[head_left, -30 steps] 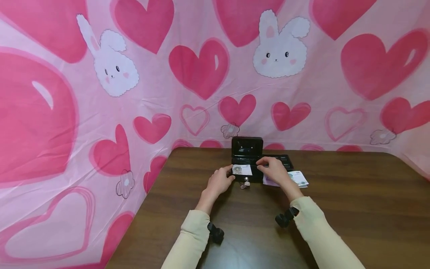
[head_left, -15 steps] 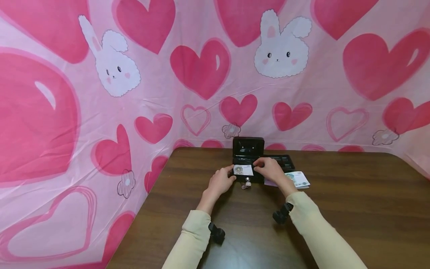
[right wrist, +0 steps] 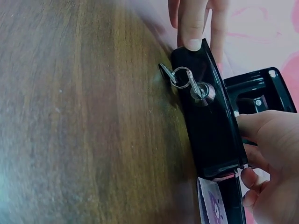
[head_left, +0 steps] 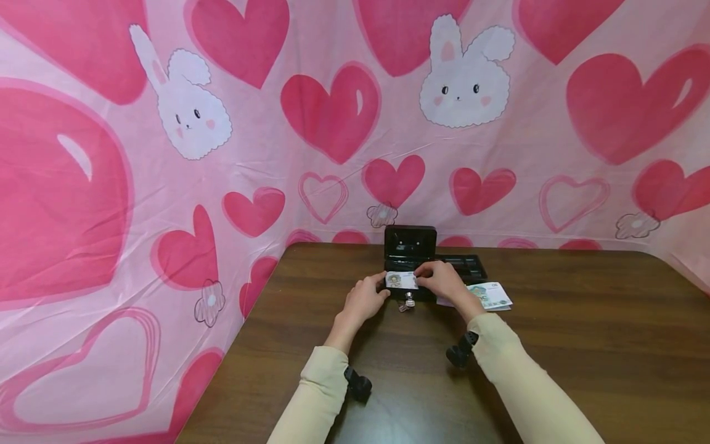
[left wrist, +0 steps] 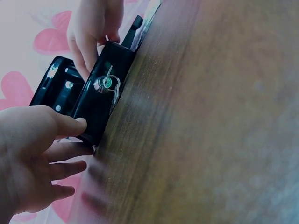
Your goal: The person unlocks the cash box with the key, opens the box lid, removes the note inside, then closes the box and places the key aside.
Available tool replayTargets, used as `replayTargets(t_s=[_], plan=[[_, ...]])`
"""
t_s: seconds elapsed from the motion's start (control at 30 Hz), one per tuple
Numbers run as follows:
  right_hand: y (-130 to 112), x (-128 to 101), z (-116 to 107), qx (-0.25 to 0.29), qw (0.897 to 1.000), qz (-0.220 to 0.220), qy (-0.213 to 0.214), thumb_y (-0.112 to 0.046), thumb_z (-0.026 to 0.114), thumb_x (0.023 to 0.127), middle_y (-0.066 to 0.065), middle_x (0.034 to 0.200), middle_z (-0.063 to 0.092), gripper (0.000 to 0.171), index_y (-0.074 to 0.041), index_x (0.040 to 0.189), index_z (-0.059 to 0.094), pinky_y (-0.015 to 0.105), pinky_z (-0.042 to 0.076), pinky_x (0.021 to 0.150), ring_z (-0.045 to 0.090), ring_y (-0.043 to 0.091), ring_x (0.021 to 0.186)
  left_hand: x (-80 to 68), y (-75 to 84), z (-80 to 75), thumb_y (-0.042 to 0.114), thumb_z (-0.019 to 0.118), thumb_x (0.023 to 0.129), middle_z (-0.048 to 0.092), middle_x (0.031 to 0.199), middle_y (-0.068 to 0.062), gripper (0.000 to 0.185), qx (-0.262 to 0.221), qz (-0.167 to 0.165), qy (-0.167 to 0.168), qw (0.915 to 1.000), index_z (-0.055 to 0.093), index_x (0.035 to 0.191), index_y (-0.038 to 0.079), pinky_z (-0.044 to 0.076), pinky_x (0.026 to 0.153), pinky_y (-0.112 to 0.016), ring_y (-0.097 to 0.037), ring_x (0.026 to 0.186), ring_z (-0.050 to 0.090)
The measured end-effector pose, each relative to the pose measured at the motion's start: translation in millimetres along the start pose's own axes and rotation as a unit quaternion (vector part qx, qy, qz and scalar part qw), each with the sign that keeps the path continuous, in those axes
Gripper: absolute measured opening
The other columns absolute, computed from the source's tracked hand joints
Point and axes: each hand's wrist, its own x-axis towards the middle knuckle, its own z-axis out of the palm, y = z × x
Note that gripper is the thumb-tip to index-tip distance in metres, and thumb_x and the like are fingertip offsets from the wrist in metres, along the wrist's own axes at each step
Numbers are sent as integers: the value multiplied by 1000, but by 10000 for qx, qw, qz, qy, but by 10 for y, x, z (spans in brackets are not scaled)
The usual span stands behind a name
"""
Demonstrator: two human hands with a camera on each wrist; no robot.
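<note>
Banknote (head_left: 400,280) in black cashbox (right wrist: 210,135)

Head cam sits up high behind the arms, facing fwd + down. Widest & farthest POV: most of the wood tabletop (head_left: 582,333), the heart-print backdrop (head_left: 244,154), and both wrist cams ( (head_left: 360,387) L, (head_left: 459,354) R).

L wrist cam's way closer, looking past the left hand (head_left: 363,299) at the front of the cash box (head_left: 409,264). Rolled sideways, so tabletop's on pic right.

R wrist cam's also close, past the right hand (head_left: 444,280), rolled the opp. way, wood on pic left.

Both wrist views share box front, keys (right wrist: 180,77) & both hands.
</note>
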Motion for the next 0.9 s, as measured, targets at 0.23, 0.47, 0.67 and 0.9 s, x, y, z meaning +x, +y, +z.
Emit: replayTargets(t_s=[0.23, 0.47, 0.67, 0.9], plan=[[-52, 10, 8, -564, 9977, 342, -133, -27, 69, 89, 5, 104, 76, 20, -16, 102, 78, 55, 37, 89, 56, 37, 106, -5, 2, -8, 24, 64, 96, 66, 131, -10, 49, -2, 20, 24, 10000, 55, 143, 16, 50, 95, -53, -30, 121, 63], [-138, 8, 14, -733, 9964, 407, -135, -29, 70, 87, 4, 104, 76, 21, -16, 102, 78, 51, 34, 85, 51, 36, 105, -10, 1, -14, 24, 64, 96, 67, 131, -10, 49, 8, 43, 23, 10000, 55, 143, 16, 50, 94, -53, -29, 119, 64], [-168, 16, 42, -412, 9986, 340, -8, -28, 70, 88, 7, 105, 76, 21, -15, 103, 78, 52, 34, 88, 51, 35, 106, -11, -10, -12, 24, 64, 96, 66, 133, -10, 48, -1, 32, 26, 10000, 56, 142, 16, 50, 95, -53, -30, 120, 63], [-155, 35, 77, 11, 9993, 316, 188, -23, 71, 88, 9, 102, 77, 22, -11, 104, 78, 56, 38, 97, 63, 32, 107, -3, -3, -9, 24, 65, 95, 66, 132, -9, 48, 36, 59, 35, 10000, 57, 142, 18, 51, 94, -53, -30, 119, 64]])
